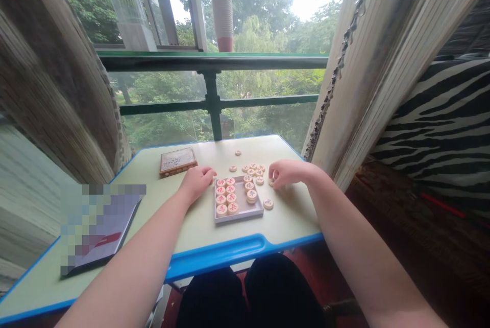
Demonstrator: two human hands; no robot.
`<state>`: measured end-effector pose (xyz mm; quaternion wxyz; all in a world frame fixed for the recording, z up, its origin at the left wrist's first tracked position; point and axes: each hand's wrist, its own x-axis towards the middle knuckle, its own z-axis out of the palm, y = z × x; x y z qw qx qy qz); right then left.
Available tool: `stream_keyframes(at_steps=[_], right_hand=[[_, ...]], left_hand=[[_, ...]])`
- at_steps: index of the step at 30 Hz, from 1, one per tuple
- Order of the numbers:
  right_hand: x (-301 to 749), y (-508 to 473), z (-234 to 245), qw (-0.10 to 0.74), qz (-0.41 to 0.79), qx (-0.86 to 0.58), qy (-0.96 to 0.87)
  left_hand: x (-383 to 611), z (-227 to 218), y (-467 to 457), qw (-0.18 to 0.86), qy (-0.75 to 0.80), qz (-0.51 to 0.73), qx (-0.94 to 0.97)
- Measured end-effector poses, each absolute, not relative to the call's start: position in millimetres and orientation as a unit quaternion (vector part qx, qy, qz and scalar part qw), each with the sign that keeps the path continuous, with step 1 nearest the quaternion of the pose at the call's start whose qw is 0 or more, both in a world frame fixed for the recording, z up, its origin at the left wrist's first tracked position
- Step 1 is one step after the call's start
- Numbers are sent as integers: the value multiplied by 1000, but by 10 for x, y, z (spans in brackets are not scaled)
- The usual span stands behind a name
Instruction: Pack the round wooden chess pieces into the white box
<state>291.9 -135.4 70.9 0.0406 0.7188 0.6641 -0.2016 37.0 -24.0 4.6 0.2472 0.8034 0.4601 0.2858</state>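
Note:
A small white tray (239,216) lies on the table with round wooden Chinese chess pieces in it. Red-marked pieces (230,197) form two columns on its left side; dark-marked pieces (251,195) line its right side. At the tray's upper left corner is my left hand (196,183), fingers curled together; what lies between the fingertips is too small to make out. Right of the tray, my right hand (290,171) pinches a Chinese chess piece (271,182) at the table surface. A single piece (268,204) lies beside the tray's right wall, and several loose pieces (252,168) cluster behind it.
A flat brown box with a picture lid (178,160) sits at the back left. Two lone pieces lie farther back, one of them a far piece (238,153). A partly blurred dark-edged booklet (111,231) rests at left. The table has a blue edge (218,255); green railing (214,62) and curtains stand beyond.

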Motion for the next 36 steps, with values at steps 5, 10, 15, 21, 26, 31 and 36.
stream_keyframes(at_steps=[5, 10, 15, 21, 26, 31, 36], right_hand=[[2902, -1372, 730, 30, -209, 702, 681], [2865, -1337, 704, -14, -204, 707, 677], [2858, -1290, 659, -70, -151, 698, 697], [2913, -1333, 678, 17, -204, 704, 680], [2844, -1405, 762, -53, -201, 656, 726], [2653, -1522, 809, -71, -259, 528, 806], [2498, -1583, 764, -44, -252, 504, 825]], left_hand=[[366, 45, -240, 246, 462, 284, 803], [360, 57, -247, 244, 464, 282, 803], [378, 53, -250, 242, 465, 282, 804], [380, 51, -256, 245, 469, 283, 800], [382, 54, -247, 244, 466, 281, 803], [386, 51, -236, 249, 466, 280, 801], [386, 56, -233, 255, 466, 278, 800]])
